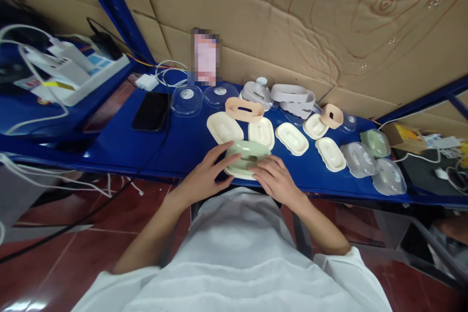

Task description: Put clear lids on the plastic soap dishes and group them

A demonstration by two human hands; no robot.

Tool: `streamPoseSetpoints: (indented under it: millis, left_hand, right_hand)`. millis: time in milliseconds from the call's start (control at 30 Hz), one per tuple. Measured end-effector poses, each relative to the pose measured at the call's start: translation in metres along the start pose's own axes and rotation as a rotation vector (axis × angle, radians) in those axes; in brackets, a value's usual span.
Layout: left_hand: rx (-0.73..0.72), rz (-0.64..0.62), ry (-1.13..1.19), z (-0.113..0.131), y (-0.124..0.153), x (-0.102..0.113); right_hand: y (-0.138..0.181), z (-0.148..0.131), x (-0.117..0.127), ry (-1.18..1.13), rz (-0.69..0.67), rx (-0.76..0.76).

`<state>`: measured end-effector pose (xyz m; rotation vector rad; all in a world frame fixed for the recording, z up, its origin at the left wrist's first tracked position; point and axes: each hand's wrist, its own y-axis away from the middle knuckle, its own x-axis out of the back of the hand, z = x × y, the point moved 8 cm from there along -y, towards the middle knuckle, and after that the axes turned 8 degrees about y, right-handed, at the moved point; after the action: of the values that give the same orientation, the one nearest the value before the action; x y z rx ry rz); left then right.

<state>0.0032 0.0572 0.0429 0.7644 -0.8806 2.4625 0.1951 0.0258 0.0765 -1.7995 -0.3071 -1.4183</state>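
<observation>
Black phone lies left, apparently out of the way; open blue surface follows. Left hand clasps the green shell at the surface's near edge, grip spread front to back, likely for steadiness. Right hand's grip closes around its right end. Cream trays crowd behind; narrow gaps continue toward clear covers.

No text, brand or number can be read. Round white labels, their print too small to make out, sit on the clear, rounded-rectangular plastic cover at the worktop's left, the similar transparent cover just beside it, and the clear-topped grey plastic container at right. The upright pinkish rectangular panel is pixelated.
</observation>
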Motion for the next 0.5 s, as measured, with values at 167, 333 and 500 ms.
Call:
streamPoseSetpoints:
  millis: [167,333,500]
  left_hand:
    - [-0.071,0.004,-0.044,0.003,-0.002,0.0]
    - [-0.073,-0.034,-0.094,0.003,-0.001,-0.007]
    - [-0.051,-0.079,-0.118,-0.001,0.0,-0.016]
  right_hand:
    - [-0.001,-0.009,-0.013,0.036,-0.023,0.02]
    - [0.006,-0.009,-0.022,0.019,-0.06,-0.03]
    - [0.017,-0.005,-0.018,-0.074,-0.086,-0.042]
